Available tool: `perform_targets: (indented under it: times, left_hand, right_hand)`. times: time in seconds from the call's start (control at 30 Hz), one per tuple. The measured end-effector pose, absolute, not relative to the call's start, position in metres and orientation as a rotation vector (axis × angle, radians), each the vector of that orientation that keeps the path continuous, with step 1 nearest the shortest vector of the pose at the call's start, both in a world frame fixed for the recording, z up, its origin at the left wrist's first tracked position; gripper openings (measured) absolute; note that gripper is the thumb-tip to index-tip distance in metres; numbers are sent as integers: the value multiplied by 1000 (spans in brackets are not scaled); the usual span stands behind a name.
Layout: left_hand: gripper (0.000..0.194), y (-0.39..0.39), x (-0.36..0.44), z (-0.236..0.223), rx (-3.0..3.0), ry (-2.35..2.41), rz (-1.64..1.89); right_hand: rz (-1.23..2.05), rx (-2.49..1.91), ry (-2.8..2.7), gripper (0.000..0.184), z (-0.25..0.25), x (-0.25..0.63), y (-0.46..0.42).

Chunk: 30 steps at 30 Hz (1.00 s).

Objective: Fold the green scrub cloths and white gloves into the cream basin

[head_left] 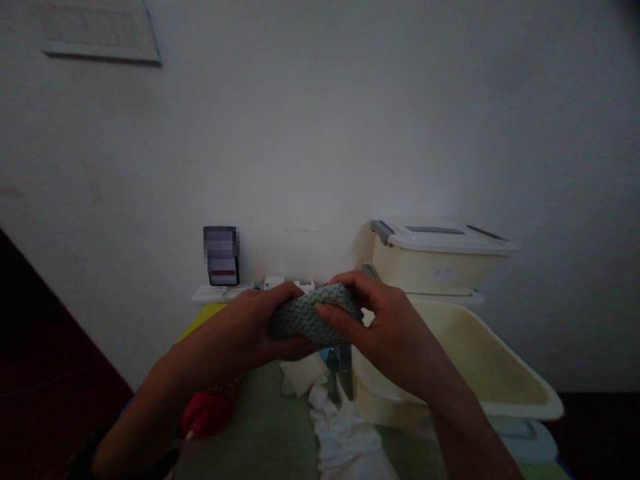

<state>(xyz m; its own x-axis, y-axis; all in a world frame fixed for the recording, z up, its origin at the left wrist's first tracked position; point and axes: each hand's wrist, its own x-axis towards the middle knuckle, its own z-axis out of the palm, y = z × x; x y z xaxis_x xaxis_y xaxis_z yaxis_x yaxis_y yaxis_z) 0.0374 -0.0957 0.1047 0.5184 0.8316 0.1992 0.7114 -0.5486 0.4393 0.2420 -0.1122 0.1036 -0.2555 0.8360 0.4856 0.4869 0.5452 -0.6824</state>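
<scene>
A grey-green knitted piece [310, 320], folded or rolled into a thick bundle, is held up in front of me between both hands. My left hand [267, 323] wraps round its left end, thumb on top and fingers below. My right hand [377, 317] grips the right end, with the thumb pressed on the near face and the fingers behind. Below them, white crumpled cloth [345, 433] lies on the green table surface [260, 427]. A red fabric item [207, 413] sits under my left forearm, partly hidden by it.
On the right stands an open cream plastic bin [500, 360], with a lidded storage box [440, 257] behind it. A phone [223, 257] stands upright on a white base at the back left. The wall [320, 133] rises directly behind the table.
</scene>
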Motion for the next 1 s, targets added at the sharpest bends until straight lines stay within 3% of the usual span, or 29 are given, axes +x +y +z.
perform_targets:
  times: [0.17, 0.47, 0.63, 0.83, 1.0]
  left_hand:
    - [21, -92, 30, 106, 2400, 1180, 622]
    - [31, -88, 25, 103, 2344, 1120, 572]
    - [31, -82, 22, 101, 2240, 1056, 614]
    - [47, -82, 24, 100, 2109, 939, 599]
    - [54, -86, 32, 98, 2121, 938, 567]
  right_hand:
    - [735, -1000, -1874, 27, 98, 246, -108]
    - [885, -905, -1861, 22, 99, 248, -107]
    - [847, -893, -1877, 43, 99, 248, -109]
    - [712, -912, -1786, 20, 102, 245, -111]
    - [780, -924, -1670, 17, 102, 243, -108]
